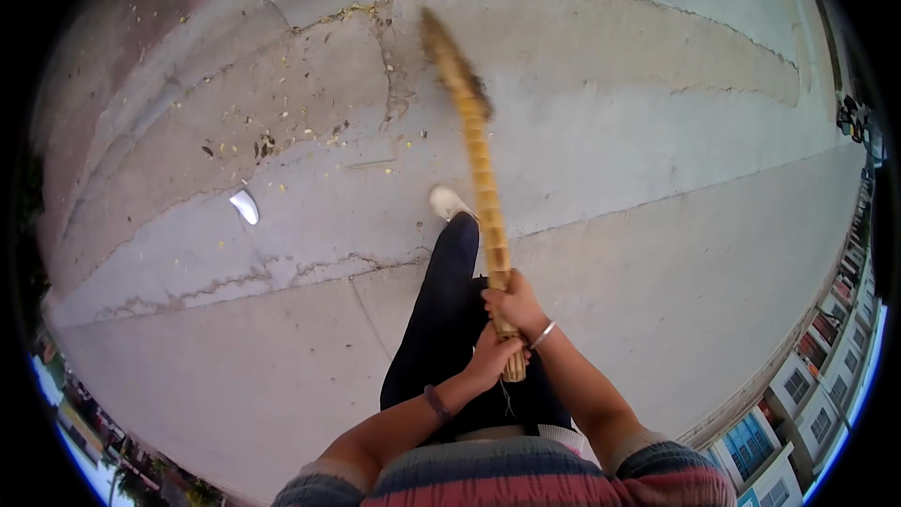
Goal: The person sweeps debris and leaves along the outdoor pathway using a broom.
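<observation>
The broom (483,178) reaches out in front of the person, over the pavement (676,235). On it, the right hand (515,302) sits ahead of the left hand (492,357), which is closer to the body. One shoe (448,202) stands just left of the broom. Further left, a loose object (245,207) lies on the pavement, with fallen leaves (267,145) scattered beyond it. Buildings (807,390) line the far right.

We see soft, even daylight on grey pavement (657,150), curving fisheye edges with black corners, bright sky (84,469) at lower left, and a motion-blurred broom head (458,70).
</observation>
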Motion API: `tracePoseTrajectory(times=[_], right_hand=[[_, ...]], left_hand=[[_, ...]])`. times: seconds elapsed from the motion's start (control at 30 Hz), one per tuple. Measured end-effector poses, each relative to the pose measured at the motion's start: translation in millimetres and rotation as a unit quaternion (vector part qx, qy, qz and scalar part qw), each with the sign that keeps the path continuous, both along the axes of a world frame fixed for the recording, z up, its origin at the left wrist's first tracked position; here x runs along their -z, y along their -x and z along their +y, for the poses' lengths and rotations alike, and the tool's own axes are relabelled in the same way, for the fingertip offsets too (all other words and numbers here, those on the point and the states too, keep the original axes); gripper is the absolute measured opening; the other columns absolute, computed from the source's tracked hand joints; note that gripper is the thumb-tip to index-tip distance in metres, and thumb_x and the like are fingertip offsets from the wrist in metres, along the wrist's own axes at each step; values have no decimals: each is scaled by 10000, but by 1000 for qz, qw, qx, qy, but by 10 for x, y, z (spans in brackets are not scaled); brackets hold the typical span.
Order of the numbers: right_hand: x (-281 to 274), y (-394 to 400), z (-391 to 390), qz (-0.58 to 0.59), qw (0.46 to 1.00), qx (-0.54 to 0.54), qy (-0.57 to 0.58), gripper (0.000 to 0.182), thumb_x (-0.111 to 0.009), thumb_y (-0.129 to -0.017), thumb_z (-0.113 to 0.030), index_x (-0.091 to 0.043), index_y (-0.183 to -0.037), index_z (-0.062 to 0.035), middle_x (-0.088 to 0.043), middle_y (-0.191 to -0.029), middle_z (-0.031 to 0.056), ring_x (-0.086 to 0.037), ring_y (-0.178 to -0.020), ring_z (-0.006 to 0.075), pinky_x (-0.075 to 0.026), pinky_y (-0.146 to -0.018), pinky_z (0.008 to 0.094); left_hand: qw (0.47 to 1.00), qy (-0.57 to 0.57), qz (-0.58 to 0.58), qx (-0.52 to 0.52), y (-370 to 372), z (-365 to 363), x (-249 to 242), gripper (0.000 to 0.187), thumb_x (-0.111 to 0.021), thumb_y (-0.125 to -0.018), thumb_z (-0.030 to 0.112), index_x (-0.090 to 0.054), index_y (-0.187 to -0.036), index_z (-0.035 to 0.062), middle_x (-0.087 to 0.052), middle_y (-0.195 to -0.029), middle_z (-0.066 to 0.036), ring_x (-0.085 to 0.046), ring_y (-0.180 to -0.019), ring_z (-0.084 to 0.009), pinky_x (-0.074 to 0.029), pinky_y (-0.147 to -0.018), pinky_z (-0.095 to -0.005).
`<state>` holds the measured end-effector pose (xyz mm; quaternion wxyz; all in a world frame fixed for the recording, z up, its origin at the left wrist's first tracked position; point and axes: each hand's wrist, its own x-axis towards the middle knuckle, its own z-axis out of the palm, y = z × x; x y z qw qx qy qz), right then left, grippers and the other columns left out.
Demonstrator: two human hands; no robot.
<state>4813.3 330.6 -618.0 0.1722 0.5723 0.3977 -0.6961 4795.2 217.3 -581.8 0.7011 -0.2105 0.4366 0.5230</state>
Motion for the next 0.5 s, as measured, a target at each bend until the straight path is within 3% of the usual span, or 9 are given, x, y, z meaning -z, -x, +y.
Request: tracePoseTrajectory(times=[0.07, 0.2, 0.23, 0.37, 0.4, 0.5], right_hand=[[137, -397, -118, -53, 995, 78, -38, 225, -595, -709, -55, -457, -858, 42, -541, -615, 83, -556, -522, 163, -462, -433, 285], [703, -829, -349, -24, 983, 182, 17, 130, -583, -714, -66, -534, -763, 44, -556, -621, 88, -562, -526, 177, -467, -458, 300], [790, -798, -461, -16, 974, 222, 38, 124, -584, -716, -71, -545, -747, 43, -558, -624, 89, -564, -528, 179, -468, -463, 302], [863, -190, -1434, 35, 993, 104, 47, 154, -608, -696, -72, -530, -727, 57, -557, -595, 89, -571, -497, 179, -467, -438, 299], [859, -89, -1598, 79, 993, 55, 74, 157, -610, -687, -76, -526, -708, 55, -552, -579, 89, -568, -482, 175, -461, -427, 292], [486, 128, -1700, 165, 976, 44, 136, 167, -615, -677, -87, -514, -683, 46, -543, -560, 89, -551, -457, 168, -451, -420, 284]], left_hand=[[997, 2, -38, 68, -133, 10, 61, 258, -497, -745, 43, -415, -989, 27, -524, -757, -75, -564, -601, -155, -505, -528, -288], [983, 19, -39, 180, -225, -96, 524, 134, -520, -736, 77, -478, -845, 13, -517, -670, -63, -548, -521, -153, -468, -457, -269], [986, 56, -29, 154, -125, -162, 484, 95, -537, -739, 98, -497, -781, 23, -519, -651, -54, -547, -515, -151, -465, -456, -264], [979, 164, 101, 72, 22, -1110, 328, 122, -516, -745, 89, -464, -835, 27, -516, -691, -59, -534, -537, -143, -460, -457, -254], [979, 158, 117, 45, 38, -1244, 234, 135, -502, -742, 72, -456, -861, 29, -511, -697, -65, -533, -536, -141, -461, -460, -256], [975, 140, 171, -8, 8, -1378, 13, 182, -436, -744, 19, -451, -925, 12, -532, -742, -77, -546, -588, -148, -474, -515, -263]])
